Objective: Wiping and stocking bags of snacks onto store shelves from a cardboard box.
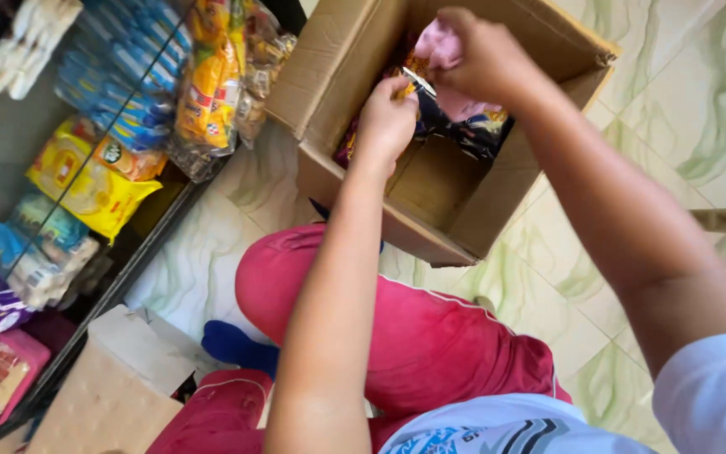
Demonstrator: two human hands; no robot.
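Cardboard box (455, 202), open, on floor: left hand (386, 118) and right hand (476, 55) both grip, apparently, one dark snack packet (455, 126) inside.

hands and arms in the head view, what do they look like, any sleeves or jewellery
Both forearms are bare, with no watch, ring or bracelet visible on the left hand or the right hand. A short white sleeve covers the right upper arm. No gloves.

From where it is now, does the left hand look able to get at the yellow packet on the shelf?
Probably yes, once it lets go. The left hand is inside the box, gripping a dark packet. The yellow packet lies to its left on the shelf, with nothing between them.
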